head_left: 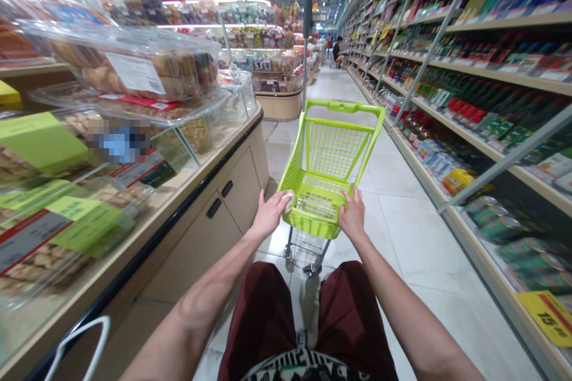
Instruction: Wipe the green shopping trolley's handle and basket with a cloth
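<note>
A small lime-green shopping cart (333, 149) with a mesh basket stands upright on its wheels in front of my knees. Nothing lies in the basket. My left hand (269, 214) is at the near left corner, its fingers closed on a crumpled white wad, perhaps tissue or cloth (289, 201), pressed against the cart's side. On the near right corner, my right hand (353, 214) grips the rim, with fingers bent over the edge and part of them hidden.
Left of me runs a display counter (241, 143) with packaged baked goods (147, 71). Tall shelves (491, 65) of bottles and cans line the right. The tiled aisle (330, 80) stretches ahead, with a seated person (338, 52) far down it. A yellow price sign (547, 317) is near right.
</note>
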